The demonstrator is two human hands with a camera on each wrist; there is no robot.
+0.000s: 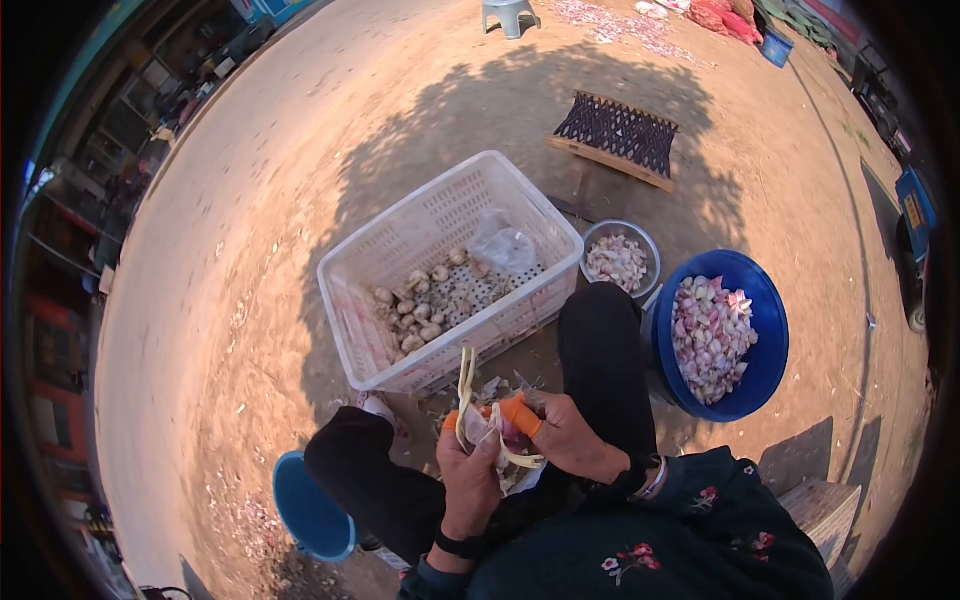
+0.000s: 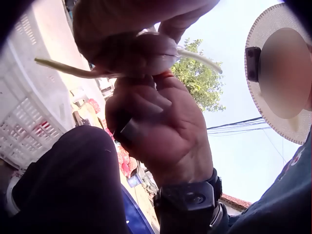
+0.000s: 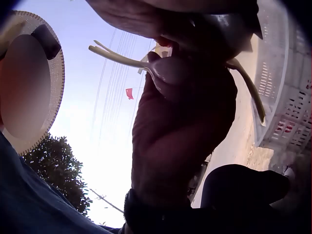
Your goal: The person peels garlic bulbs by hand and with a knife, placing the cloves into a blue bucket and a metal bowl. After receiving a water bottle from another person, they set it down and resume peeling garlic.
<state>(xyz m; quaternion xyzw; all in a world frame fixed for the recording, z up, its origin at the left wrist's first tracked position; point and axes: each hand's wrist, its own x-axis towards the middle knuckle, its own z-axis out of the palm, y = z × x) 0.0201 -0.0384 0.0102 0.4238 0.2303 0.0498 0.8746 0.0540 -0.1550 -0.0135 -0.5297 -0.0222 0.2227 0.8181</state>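
Person seated low on bare dirt ground, both hands together over the lap. Left hand (image 1: 470,472) has its fingers curled round a pale whitish bulb with long yellow-white stalks (image 1: 482,424), holding it from below. Right hand (image 1: 566,436) pinches the same bulb from the side with an orange rubber fingertip cover (image 1: 521,413). Both hands are closed on it, neither is spread. The left wrist view shows the bulb clamped between the two hands with stalks sticking out both ways. Something small and metallic shows at the right fingers there; cannot tell what it is.

Directly ahead of the knees is a white perforated plastic basket (image 1: 430,215). It holds only a thin scatter of whole unpeeled bulbs (image 1: 420,310) on its floor, plus a crumpled clear plastic bag (image 1: 505,247). Right of it is a small round metal bowl (image 1: 622,226) with pale pieces inside. Beside that, a large blue plastic basin (image 1: 772,345) is heaped with pink-white peeled pieces. A small blue plastic bucket (image 1: 310,512) sits by the left leg, with loose skins on the ground around the feet.

Judged progress: well along, since the basin is fairly full and the basket nearly down to its bottom layer. The bulb in hand looks part-stripped. The basket's remaining bulbs are left to do.
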